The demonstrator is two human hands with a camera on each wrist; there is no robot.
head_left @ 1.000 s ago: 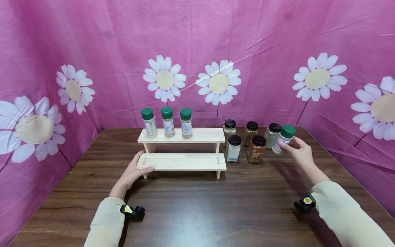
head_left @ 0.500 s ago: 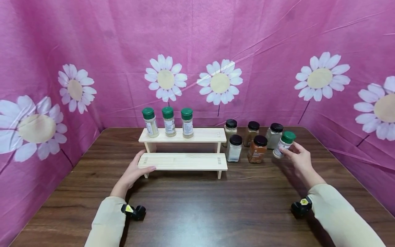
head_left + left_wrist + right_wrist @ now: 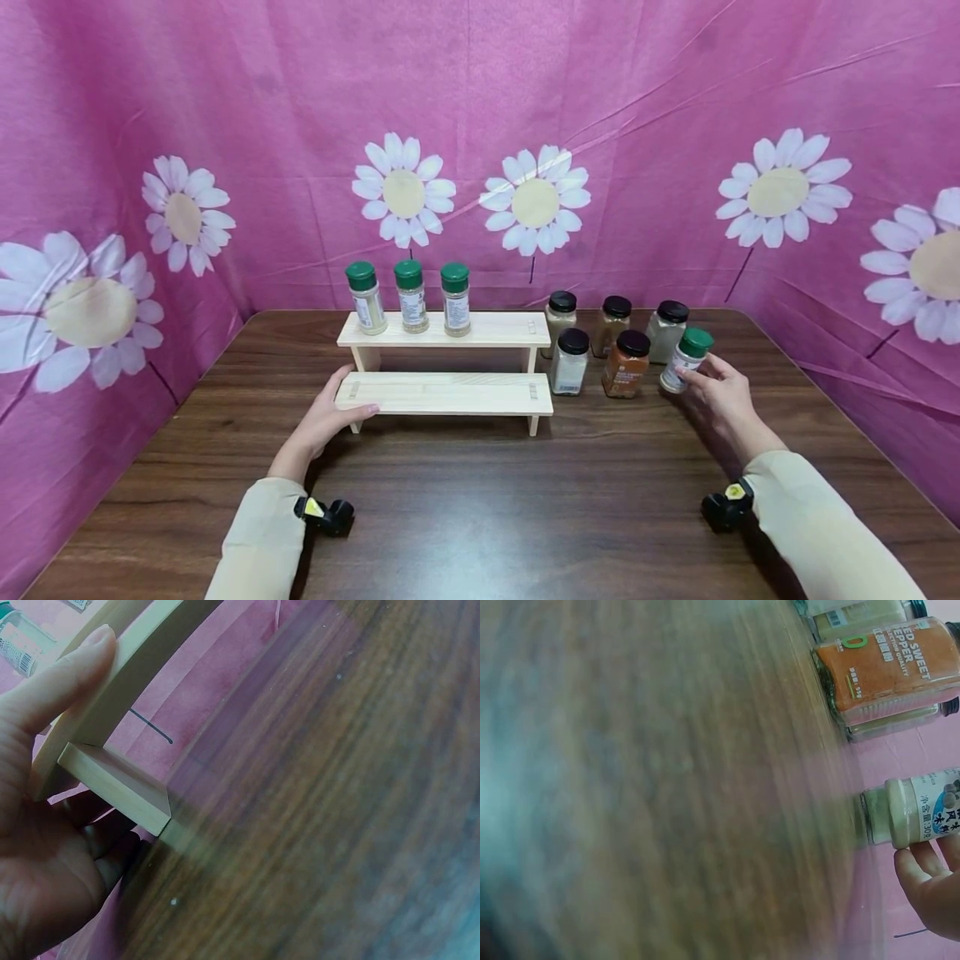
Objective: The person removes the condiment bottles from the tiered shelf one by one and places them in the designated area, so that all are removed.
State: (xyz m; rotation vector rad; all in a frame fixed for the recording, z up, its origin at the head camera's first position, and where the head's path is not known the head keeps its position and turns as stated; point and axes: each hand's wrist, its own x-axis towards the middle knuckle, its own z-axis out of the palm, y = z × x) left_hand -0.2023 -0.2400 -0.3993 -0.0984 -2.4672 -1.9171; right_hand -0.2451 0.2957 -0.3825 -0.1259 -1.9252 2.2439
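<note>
In the head view my left hand point(image 3: 318, 421) grips the left end of the lower tier of a pale wooden two-tier rack point(image 3: 442, 393). Its thumb lies over the board's top, and the left wrist view shows the other fingers curled beneath, beside the rack's leg point(image 3: 120, 787). My right hand point(image 3: 726, 398) pinches a green-capped spice jar point(image 3: 681, 362) between thumb and fingers, tilted slightly. In the right wrist view, this spice jar point(image 3: 911, 810) has its base low near the tabletop; whether it touches, I cannot tell. Three green-capped spice jars point(image 3: 411, 307) stand on the upper tier's left half.
Several black-capped spice jars stand right of the rack, including a white one point(image 3: 568, 367) and an orange-red one point(image 3: 626, 367) labelled sweet pepper. A clear-sided jar point(image 3: 666, 333) sits just behind the held one. Pink flowered cloth point(image 3: 465, 100) hangs behind the brown wooden table point(image 3: 465, 508).
My right hand has lowered the green-capped spice jar and brought it slightly nearer to me. The left hand keeps its hold on the rack; the view has shifted slightly.
</note>
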